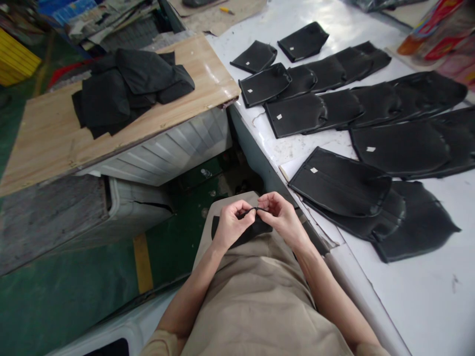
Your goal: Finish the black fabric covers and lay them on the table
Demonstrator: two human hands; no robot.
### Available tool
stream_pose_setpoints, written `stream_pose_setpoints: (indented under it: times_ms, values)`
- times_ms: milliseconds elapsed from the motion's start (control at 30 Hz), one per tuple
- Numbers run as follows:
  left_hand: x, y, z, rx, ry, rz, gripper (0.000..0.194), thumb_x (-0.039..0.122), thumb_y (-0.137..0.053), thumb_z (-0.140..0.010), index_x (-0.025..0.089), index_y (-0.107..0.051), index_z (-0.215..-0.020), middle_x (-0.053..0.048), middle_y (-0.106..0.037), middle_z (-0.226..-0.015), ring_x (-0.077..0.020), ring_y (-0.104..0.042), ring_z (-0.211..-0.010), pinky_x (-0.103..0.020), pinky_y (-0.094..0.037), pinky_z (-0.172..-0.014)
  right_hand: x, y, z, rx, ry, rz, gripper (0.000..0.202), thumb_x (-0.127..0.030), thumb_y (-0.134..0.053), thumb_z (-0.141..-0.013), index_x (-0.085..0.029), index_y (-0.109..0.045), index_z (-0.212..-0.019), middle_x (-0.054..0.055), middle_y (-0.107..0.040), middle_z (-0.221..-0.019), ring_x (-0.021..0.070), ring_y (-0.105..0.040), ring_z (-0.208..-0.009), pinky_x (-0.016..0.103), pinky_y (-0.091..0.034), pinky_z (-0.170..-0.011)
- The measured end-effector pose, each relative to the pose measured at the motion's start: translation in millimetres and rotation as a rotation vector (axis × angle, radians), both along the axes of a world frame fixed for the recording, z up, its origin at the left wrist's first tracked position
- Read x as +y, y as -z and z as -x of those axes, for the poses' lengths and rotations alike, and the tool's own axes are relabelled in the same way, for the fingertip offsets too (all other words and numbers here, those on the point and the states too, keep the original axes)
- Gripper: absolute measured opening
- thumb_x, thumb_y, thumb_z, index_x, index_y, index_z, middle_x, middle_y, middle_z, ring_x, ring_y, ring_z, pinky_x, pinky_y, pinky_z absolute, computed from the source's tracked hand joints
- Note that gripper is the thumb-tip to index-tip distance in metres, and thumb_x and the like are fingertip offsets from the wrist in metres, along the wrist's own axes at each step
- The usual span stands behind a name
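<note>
A black fabric piece [247,236] lies over my lap, its upper edge raised between both hands. My left hand [234,221] pinches that edge with thumb and fingers. Close beside it, my right hand [276,212] pinches the same edge, the two thumb tips nearly touching. To the right, rows of overlapping black pieces with small white labels [341,183] rest on the white table [419,291]. A loose pile of black fabric [129,86] sits on the wooden board [44,131] at the left.
The white table's edge runs close along my right arm. Plastic crates [178,143] support the board. A yellow crate [15,58] stands at the far left, and a red and clear plastic package [434,37] lies at the back right. A pencil-like yellow object [226,10] is at the back.
</note>
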State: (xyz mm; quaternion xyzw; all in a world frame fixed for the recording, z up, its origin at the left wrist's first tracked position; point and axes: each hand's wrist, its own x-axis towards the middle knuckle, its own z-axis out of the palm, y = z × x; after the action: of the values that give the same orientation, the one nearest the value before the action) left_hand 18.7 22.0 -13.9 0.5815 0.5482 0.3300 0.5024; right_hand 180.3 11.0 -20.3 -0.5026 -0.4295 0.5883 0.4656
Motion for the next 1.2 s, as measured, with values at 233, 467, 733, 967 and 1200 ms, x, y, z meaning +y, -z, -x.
stream_pose_setpoints:
  times_ms: [233, 467, 733, 967, 1200]
  values:
    - [-1, -0.7, -2, 0.037, 0.003, -0.02, 0.017, 0.026, -0.063, -0.083, 0.016, -0.063, -0.069, 0.002, -0.054, -0.061, -0.0102, -0.047, -0.057, -0.022, -0.036, -0.054, -2, 7.2, 5, 0.075, 0.071, 0.062, 0.021, -0.018, -0.07, -0.07, -0.019, -0.063, -0.09, -0.001, -0.062, -0.081, 0.0126, -0.059, -0.072, 0.026, -0.047, -0.068]
    - [-2, -2.0, -2, 0.117, -0.01, -0.074, 0.014, 0.024, -0.065, -0.079, 0.017, -0.059, -0.069, 0.004, -0.051, -0.06, -0.0098, -0.044, -0.056, -0.022, -0.035, -0.054, -4, 6.0, 7, 0.104, 0.087, 0.037, 0.021, -0.015, -0.068, -0.07, -0.018, -0.064, -0.09, -0.002, -0.061, -0.08, 0.0119, -0.057, -0.073, 0.025, -0.046, -0.069]
    - [-2, -10.2, -5, 0.131, 0.032, -0.075, 0.011, 0.017, -0.058, -0.078, 0.017, -0.055, -0.068, 0.004, -0.049, -0.061, -0.01, -0.043, -0.057, -0.023, -0.034, -0.055, -8, 2.0, 9, 0.152, 0.093, 0.073, 0.016, -0.018, -0.07, -0.072, -0.02, -0.065, -0.087, -0.002, -0.059, -0.077, 0.0117, -0.052, -0.068, 0.025, -0.041, -0.065]
    - [0, -4.8, 0, 0.01, -0.003, 0.013, 0.01, 0.021, -0.058, -0.079, 0.016, -0.057, -0.07, 0.003, -0.05, -0.062, -0.0098, -0.044, -0.057, -0.022, -0.034, -0.053, -12, 1.7, -20, 0.094, -0.184, 0.028, 0.026, -0.046, -0.064, -0.09, -0.02, -0.066, -0.098, 0.002, -0.064, -0.091, 0.0166, -0.057, -0.084, 0.028, -0.044, -0.075]
    - [-1, -8.2, -2, -0.02, 0.025, 0.026, 0.012, 0.021, -0.058, -0.079, 0.016, -0.057, -0.069, 0.003, -0.051, -0.061, -0.0092, -0.044, -0.056, -0.021, -0.033, -0.051, -12, -2.9, -16, -0.187, -0.207, -0.066, 0.025, -0.033, -0.079, -0.078, -0.02, -0.058, -0.086, 0.001, -0.064, -0.09, 0.0182, -0.059, -0.086, 0.03, -0.045, -0.079]
